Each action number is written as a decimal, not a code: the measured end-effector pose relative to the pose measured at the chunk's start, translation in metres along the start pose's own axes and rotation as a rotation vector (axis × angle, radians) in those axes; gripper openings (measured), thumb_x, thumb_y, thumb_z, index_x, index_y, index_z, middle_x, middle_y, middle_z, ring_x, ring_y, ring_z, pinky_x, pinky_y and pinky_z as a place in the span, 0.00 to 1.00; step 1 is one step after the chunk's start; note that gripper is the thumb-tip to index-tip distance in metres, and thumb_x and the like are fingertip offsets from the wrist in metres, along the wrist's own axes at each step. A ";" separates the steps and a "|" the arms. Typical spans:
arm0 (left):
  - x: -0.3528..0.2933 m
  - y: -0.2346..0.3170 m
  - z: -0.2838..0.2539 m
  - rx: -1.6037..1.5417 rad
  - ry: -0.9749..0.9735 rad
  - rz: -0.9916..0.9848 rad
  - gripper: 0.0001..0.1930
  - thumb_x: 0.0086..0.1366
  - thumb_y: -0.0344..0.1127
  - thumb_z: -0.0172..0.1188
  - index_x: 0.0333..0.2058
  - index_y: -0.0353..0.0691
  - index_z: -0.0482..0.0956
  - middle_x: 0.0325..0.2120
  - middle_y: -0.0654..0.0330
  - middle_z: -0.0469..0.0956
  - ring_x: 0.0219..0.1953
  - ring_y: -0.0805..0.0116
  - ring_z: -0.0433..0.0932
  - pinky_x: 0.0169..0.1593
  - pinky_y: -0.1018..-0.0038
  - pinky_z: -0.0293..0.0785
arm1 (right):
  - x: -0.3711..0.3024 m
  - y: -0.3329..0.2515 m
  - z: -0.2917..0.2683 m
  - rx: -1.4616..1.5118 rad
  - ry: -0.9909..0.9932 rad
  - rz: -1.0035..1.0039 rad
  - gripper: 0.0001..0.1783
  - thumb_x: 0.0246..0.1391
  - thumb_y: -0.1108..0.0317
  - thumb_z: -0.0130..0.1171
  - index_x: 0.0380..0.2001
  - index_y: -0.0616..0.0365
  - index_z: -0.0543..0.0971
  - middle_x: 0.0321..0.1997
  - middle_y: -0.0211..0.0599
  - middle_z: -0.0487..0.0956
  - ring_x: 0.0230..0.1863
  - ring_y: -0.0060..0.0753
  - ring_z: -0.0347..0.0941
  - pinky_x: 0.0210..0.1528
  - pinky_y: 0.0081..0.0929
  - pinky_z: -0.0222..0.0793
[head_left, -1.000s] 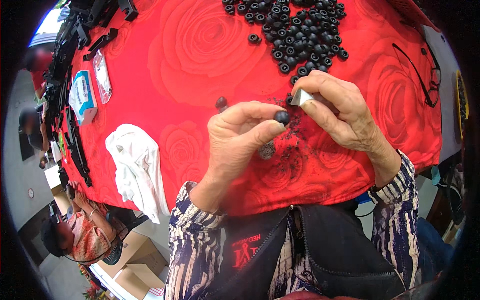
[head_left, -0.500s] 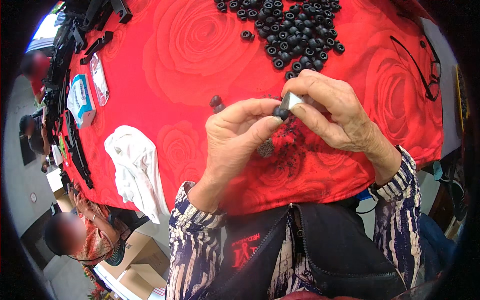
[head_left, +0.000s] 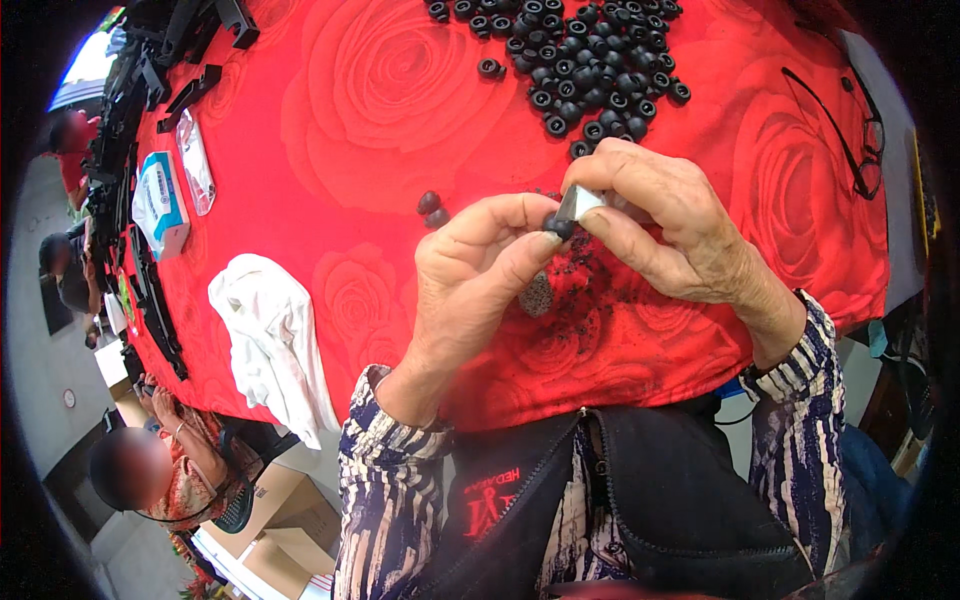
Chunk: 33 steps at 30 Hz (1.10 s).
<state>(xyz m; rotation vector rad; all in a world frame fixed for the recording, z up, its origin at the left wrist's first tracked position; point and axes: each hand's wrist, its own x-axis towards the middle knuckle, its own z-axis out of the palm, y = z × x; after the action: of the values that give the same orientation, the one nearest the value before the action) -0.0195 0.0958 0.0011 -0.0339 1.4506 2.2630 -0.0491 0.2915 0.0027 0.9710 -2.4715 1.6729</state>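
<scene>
Between thumb and forefinger, my left hand (head_left: 460, 270) pinches a small rounded black part (head_left: 558, 227), apparently rubber or plastic. My right hand (head_left: 675, 220) grips a short metal blade (head_left: 568, 205) by its white-wrapped end (head_left: 589, 201). The blade's edge meets the top of the black part. Below the hands, black shavings (head_left: 592, 278) lie scattered on the red cloth, beside a grey speckled lump (head_left: 537, 294) partly hidden by my left hand. Two similar black parts (head_left: 432, 209) rest just left of that hand.
A heap of black parts (head_left: 590, 80) covers the far middle of the red rose-patterned tablecloth (head_left: 390, 110). Eyeglasses (head_left: 868, 165) lie at the right. On the left are a white cloth (head_left: 265, 325), a blue-white tissue pack (head_left: 162, 205) and long black pieces (head_left: 150, 290). Other people sit beyond.
Both hands stay almost in place with the blade against the black part. My left hand has shifted slightly, and more of the grey speckled lump shows beneath it.
</scene>
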 end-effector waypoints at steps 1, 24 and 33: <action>0.000 0.000 0.000 -0.004 -0.007 0.002 0.11 0.60 0.25 0.56 0.42 0.28 0.73 0.34 0.61 0.76 0.35 0.79 0.73 0.37 0.85 0.70 | 0.000 0.000 0.000 -0.002 -0.002 -0.001 0.10 0.47 0.75 0.54 0.36 0.64 0.72 0.26 0.44 0.71 0.27 0.45 0.71 0.27 0.33 0.66; 0.001 -0.004 -0.005 -0.070 -0.042 -0.032 0.12 0.59 0.23 0.56 0.42 0.29 0.73 0.36 0.61 0.76 0.37 0.78 0.73 0.42 0.82 0.71 | -0.001 0.008 0.002 -0.005 -0.015 -0.082 0.10 0.48 0.75 0.55 0.36 0.66 0.72 0.23 0.37 0.67 0.22 0.32 0.66 0.23 0.25 0.61; 0.000 -0.003 0.000 -0.068 -0.036 -0.080 0.12 0.60 0.24 0.56 0.43 0.29 0.73 0.35 0.61 0.76 0.36 0.78 0.74 0.41 0.83 0.71 | 0.002 0.003 -0.007 0.092 -0.112 0.010 0.09 0.49 0.74 0.54 0.34 0.66 0.72 0.26 0.42 0.71 0.25 0.40 0.69 0.26 0.30 0.64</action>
<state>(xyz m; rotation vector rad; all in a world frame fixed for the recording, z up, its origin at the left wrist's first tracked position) -0.0183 0.0964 -0.0017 -0.0707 1.3301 2.2354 -0.0545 0.2968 0.0034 1.0930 -2.4909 1.7974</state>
